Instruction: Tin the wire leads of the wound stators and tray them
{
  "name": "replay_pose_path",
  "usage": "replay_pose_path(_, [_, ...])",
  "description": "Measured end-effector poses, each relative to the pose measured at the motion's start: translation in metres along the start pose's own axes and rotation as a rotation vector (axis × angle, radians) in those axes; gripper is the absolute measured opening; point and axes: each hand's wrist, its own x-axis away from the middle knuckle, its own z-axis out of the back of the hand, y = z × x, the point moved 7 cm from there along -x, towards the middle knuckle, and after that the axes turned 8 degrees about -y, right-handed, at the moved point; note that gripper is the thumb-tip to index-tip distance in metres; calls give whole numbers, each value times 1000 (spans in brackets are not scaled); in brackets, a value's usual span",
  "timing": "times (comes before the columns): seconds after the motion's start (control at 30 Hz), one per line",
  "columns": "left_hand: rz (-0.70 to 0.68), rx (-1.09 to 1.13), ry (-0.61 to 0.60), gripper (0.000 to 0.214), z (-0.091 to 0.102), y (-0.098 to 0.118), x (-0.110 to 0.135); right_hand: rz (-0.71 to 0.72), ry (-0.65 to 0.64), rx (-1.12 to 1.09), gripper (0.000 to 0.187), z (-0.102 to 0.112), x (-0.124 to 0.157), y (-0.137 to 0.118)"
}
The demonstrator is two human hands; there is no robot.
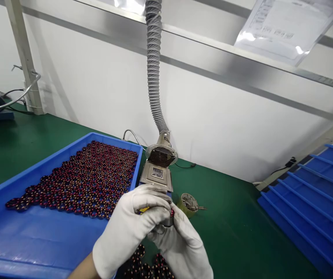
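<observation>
Both my hands wear white gloves with greyish, soiled fingertips, and they meet in front of a small metal device. A small dark ring-shaped part (169,221) with a touch of red shows between them. My left hand (139,217) is closed, its thumb and fingers pinched near the part's left side. Something yellow (143,209) shows between its thumb and forefinger; what it is I cannot tell. My right hand (181,240) is closed on the part from the right. Several similar dark rings (143,267) lie on the bench below my hands, partly hidden by them.
Left stands a blue tray (47,236) with many dark red-and-gold rings in rows. Behind my hands is the metal device (157,174) under a ribbed grey exhaust hose (154,69). A round yellowish tin (188,205) stands right of it. Stacked blue trays (314,193) are at far right.
</observation>
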Motion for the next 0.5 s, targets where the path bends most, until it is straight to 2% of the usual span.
replay_pose_path(0.1, [66, 156, 174, 9, 18, 1, 3, -24, -24, 58, 32, 1, 1, 1])
replay_pose_path(0.17, [108, 111, 221, 4, 27, 4, 3, -37, -42, 84, 32, 1, 1, 0])
replay_pose_path(0.2, [153, 51, 185, 6, 27, 4, 1, -29, -36, 96, 31, 2, 2, -1])
replay_pose_path(0.27, [258, -57, 2, 18, 18, 4, -3, 26, 8, 117, 29, 6, 2, -5])
replay_pose_path(0.33, [315, -58, -132, 19, 8, 2, -6, 83, 58, 135, 29, 8, 3, -9])
replay_pose_path(0.4, [299, -13, -132, 14, 4, 3, -7, 102, 78, 146, 29, 8, 3, -10])
replay_pose_path(0.5, [266, 6, -68, 13, 8, 4, -3, 70, 42, 144, 28, 4, 2, -8])
